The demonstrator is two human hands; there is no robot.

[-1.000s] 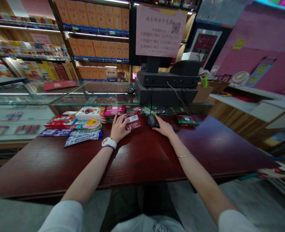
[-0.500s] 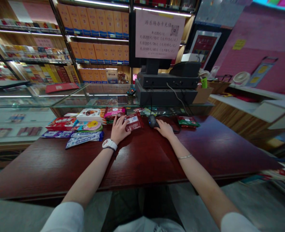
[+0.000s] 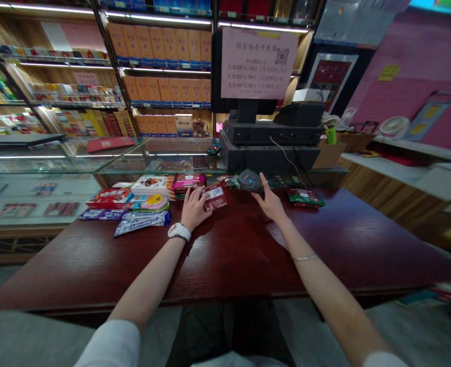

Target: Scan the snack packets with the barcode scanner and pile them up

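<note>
A person is standing at a dark red wooden counter (image 3: 225,260) in a shop, and both bare arms are reaching forward. The left hand (image 3: 195,208) is resting on the counter with its fingers a little bent, and it is just beside a shiny red snack packet with a white label (image 3: 217,197). I cannot tell if those fingers are gripping anything. The right hand (image 3: 270,205) is reaching up with its fingers spread wide, and they are touching the edge of a round black computer mouse with a blue light (image 3: 249,180). I cannot tell if they are really holding it.

The shiny red snack packet is lying between the two hands, apart from the other snacks. A green and red packet (image 3: 305,198) is lying alone past the right hand. Most of the snacks are lying together on the left, with long blue and white wrappers (image 3: 142,223) near the front and a stack of pink packets (image 3: 188,181) at the back. A white watch (image 3: 179,232) is sitting on the left wrist. A black cash register stand (image 3: 267,158) is standing behind the mouse, on a glass display case (image 3: 160,163).
</note>
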